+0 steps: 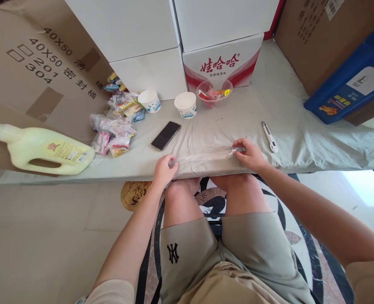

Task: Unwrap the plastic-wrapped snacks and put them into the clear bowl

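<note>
A clear plastic bag [204,157] lies stretched along the front edge of the cloth-covered table [237,122]. My left hand [164,170] pinches its left end and my right hand [249,153] pinches its right end, holding it flat between them. Behind the bag rest a black phone [165,135], two white paper cups [149,100] [186,104] and a clear bowl of wrapped candies [214,93]. A white box cutter [269,137] sits just right of my right hand.
Several bags of snacks [113,131] are piled at the left. A yellow detergent bottle [42,150] lies at the far left edge. White and printed boxes [221,63] stand along the back, a brown carton [31,67] leans left, a blue container [354,80] right.
</note>
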Motion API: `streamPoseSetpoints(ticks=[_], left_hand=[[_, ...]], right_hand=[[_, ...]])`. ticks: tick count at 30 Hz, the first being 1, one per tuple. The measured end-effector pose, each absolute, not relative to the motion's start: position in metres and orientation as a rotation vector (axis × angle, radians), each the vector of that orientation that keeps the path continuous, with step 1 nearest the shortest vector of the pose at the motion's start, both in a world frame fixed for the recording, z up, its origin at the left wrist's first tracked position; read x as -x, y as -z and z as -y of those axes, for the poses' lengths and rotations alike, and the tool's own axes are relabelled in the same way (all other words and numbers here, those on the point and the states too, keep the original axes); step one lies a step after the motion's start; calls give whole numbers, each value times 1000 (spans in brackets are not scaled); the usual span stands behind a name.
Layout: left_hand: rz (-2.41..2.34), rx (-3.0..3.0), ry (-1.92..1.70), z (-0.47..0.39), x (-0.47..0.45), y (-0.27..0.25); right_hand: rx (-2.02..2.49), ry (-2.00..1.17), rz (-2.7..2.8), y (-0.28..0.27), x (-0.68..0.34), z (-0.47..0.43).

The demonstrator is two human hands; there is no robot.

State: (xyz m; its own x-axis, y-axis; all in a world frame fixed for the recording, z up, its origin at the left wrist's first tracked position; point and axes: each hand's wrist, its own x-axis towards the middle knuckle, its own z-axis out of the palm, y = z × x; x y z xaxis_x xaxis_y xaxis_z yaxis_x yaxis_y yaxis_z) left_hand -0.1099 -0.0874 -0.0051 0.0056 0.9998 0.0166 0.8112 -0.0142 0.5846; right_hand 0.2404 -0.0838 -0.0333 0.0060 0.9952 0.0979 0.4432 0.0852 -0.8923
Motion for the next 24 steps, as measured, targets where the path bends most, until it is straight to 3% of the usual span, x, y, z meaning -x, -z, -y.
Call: streamPoseSetpoints(ticks=[5, 15, 24], left_hand=[[-2002, -1938, -609, 87, 115, 8], [-1607, -1533, -806, 89, 111, 5], [-1663, -1443, -902, 89, 103, 7]], right_hand=[[1470, -837, 1641, 33, -238, 85], [1499, -912, 1642, 26, -233, 90], [1602, -695, 1917, 26, -230, 91]])
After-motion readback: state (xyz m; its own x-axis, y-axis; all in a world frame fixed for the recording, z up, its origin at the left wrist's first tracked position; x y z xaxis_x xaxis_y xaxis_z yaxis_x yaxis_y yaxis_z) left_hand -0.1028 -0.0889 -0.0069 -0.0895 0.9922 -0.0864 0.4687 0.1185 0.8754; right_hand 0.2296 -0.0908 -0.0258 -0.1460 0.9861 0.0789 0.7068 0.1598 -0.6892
